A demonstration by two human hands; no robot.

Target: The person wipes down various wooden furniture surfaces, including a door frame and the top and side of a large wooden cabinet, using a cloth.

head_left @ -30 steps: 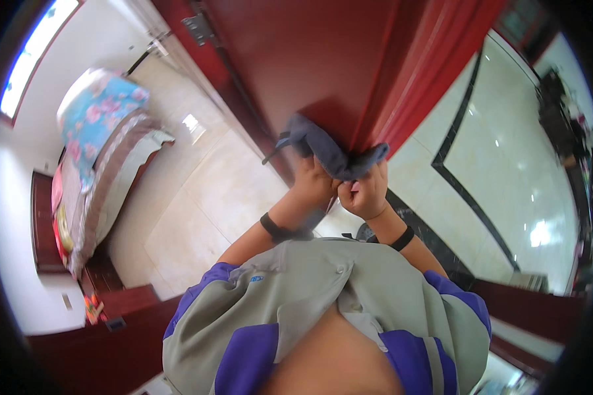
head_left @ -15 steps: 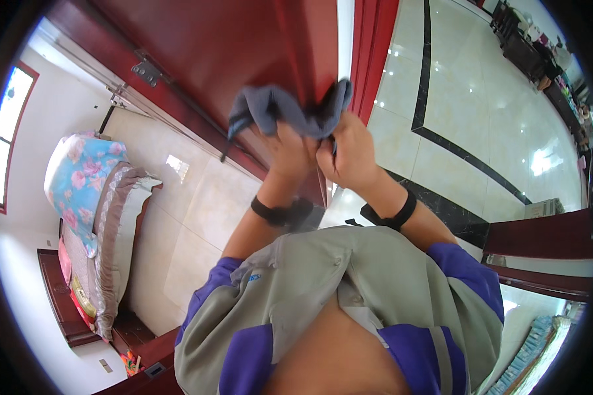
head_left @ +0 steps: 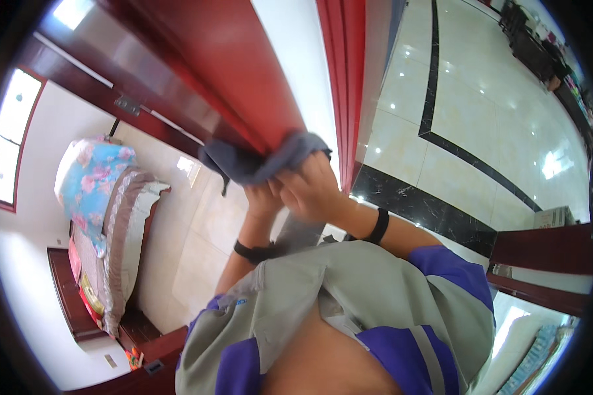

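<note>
A dark grey cloth (head_left: 247, 168) is bunched against the edge of a glossy red wooden door frame (head_left: 244, 72), one part on each side of that edge. My left hand (head_left: 263, 199) is closed on the cloth from below, its fingers partly hidden by the fabric. Close beside it, almost touching, my right hand (head_left: 311, 189) grips the right part of the cloth with bent fingers. The cloth and the wood by it are slightly blurred. A black band sits on each of my wrists.
A metal hinge (head_left: 126, 104) is on the dark red wood at upper left. Beyond it stands a bed (head_left: 115, 227) with a blue floral cover (head_left: 92, 174). To the right, a tiled floor (head_left: 468, 112) has black border strips. A cardboard box (head_left: 553, 217) stands at far right.
Both hands and the cloth have moved down and left in the view, against the frame's edge. The view has shifted, showing more white wall beside the red wood.
</note>
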